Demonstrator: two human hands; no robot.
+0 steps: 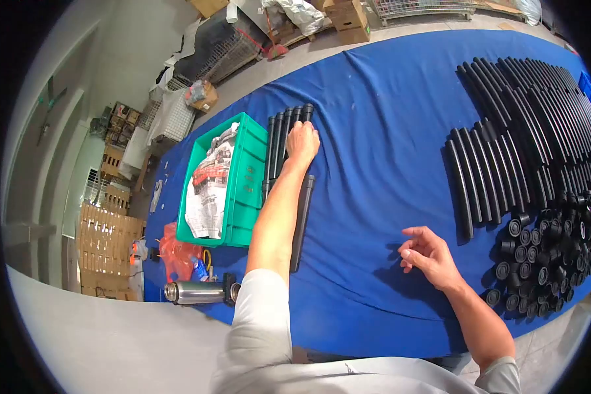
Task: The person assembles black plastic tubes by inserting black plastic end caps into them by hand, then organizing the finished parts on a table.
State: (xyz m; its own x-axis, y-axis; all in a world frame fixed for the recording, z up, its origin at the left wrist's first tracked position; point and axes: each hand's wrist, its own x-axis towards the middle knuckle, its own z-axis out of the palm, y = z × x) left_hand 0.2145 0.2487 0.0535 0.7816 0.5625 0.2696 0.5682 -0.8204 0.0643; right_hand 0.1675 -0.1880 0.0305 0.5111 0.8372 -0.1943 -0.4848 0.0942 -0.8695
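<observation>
My left hand (303, 141) reaches out beside the green crate, its fingers closed round the upper end of a black tube (308, 110). That tube has a wider cap at its far end, and my hand and forearm hide most of its length. Several similar capped black tubes (280, 134) lie in a row between the crate and my hand. Nearer to me, another capped tube (302, 223) lies to the right of my forearm. My right hand (430, 257) hovers over the blue cloth with fingers loosely bent and apart, holding nothing.
The green crate (241, 187) contains printed newspaper (210, 184). A steel flask (200, 292) and red plastic bag (177, 253) are near the front left. At the right are rows of black tubes (486, 174) and a pile of black caps (528, 272) on the blue cloth (381, 151).
</observation>
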